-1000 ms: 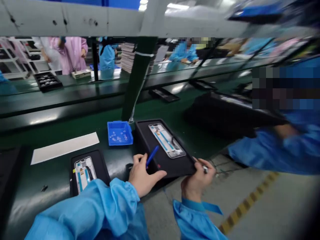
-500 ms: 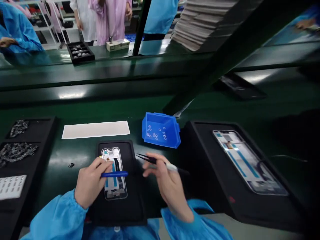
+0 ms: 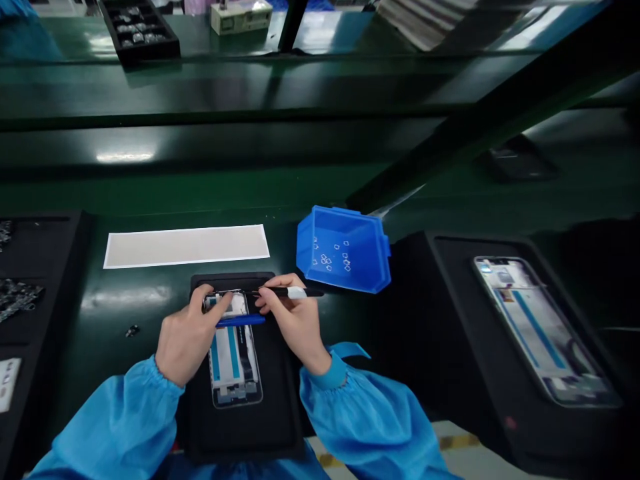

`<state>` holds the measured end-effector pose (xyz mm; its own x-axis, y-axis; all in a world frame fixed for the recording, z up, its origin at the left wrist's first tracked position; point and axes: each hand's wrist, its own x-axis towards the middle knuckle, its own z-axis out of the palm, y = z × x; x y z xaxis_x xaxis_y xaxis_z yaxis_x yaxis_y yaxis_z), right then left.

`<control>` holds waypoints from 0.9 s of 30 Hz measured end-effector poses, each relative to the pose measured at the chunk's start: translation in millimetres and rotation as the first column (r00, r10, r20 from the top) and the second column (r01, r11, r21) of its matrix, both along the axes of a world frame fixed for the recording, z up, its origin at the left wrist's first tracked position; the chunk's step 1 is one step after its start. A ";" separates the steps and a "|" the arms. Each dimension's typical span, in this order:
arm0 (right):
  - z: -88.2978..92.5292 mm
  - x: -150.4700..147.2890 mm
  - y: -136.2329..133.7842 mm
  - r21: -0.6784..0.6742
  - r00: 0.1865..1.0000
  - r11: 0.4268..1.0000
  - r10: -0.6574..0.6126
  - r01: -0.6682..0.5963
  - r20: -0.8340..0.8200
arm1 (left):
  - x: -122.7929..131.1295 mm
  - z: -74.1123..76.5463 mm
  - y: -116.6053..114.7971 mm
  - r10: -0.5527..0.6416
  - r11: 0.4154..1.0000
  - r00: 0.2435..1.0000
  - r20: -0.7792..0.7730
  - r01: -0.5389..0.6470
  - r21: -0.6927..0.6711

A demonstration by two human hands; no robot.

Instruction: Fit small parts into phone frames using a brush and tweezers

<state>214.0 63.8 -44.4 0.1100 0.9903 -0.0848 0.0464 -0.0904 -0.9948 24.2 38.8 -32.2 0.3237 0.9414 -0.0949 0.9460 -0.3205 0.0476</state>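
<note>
Glossy green desk (image 3: 110, 300), slanted post (image 3: 450, 150) rising behind the blue bin (image 3: 370, 257). I see a black tray (image 3: 277, 413) by the desk's near edge; the phone body (image 3: 231, 373) lies toward its left edge. Left hand (image 3: 184, 340) grasps a blue tool (image 3: 245, 321), fingers at the phone's far end; right hand (image 3: 299, 323) pinches tweezers (image 3: 313, 292) there, tip contact I can't tell. Pale strip (image 3: 185, 247) beyond the tray's far edge. Second phone (image 3: 540, 327) on the right-hand black box (image 3: 460, 293). Far counter (image 3: 210, 87): parts tray (image 3: 173, 50), pale box (image 3: 240, 18).
</note>
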 end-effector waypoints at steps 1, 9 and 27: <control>0.3 0.3 0.2 -0.006 1.000 1.000 -0.001 0.001 -0.009 | 0.0 0.7 0.4 -0.005 1.000 1.000 -0.009 0.005 -0.008; -1.6 1.5 0.2 -0.005 0.997 0.999 0.039 -0.039 0.064 | -3.9 -1.5 0.1 0.065 0.997 0.994 0.089 -0.062 -0.038; 0.9 -1.8 -1.6 0.115 0.934 0.984 0.091 -0.138 0.345 | -13.6 -5.4 6.7 0.273 0.961 0.692 0.669 -0.229 -0.155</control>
<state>212.2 62.2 -43.5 -0.0064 0.9973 0.0734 0.3833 0.0702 -0.9210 10.5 45.5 -37.6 0.0732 0.9973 0.0014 0.6953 -0.0520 0.7169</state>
